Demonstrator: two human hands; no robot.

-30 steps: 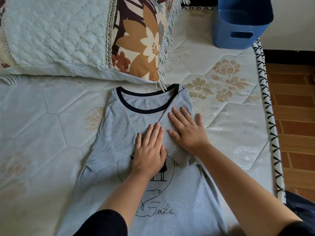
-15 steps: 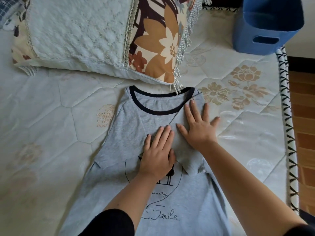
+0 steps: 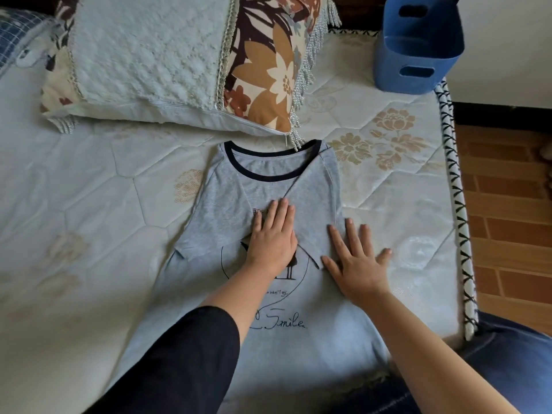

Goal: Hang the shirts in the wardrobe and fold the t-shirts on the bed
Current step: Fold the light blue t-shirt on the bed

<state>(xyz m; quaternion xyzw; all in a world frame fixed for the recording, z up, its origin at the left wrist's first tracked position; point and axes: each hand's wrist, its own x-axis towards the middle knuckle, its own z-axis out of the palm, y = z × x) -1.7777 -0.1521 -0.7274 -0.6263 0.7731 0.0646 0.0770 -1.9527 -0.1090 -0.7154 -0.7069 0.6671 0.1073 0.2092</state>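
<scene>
Head view, looking down on a bed. Shows a grey t-shirt (image 3: 209,210) lying face up on the pale quilted mattress (image 3: 89,219), collar toward the pillows, hem toward the person. Has a dark neckband and a black line print with the word "Smile" on the front. Sleeve on the right side folded inward, lying in a slant across the chest.

Left hand (image 3: 273,239): flat on the middle of the shirt, fingers straight and close together, pressing the cloth over the print, gripping nothing. Right hand (image 3: 357,264): flat too, fingers spread wide, palm on the right edge of the shirt beside the folded sleeve, little finger out on the mattress. Black sleeve (image 3: 179,363) on the left arm; right forearm bare.

Behind the collar, a pale fluffy pillow (image 3: 143,55) and a floral cushion (image 3: 268,64), its fringe reaching the neckband. At the far right corner of the mattress, a blue plastic basket (image 3: 418,46) with handle slots. Right of the bed, a brick-patterned floor (image 3: 507,234).
</scene>
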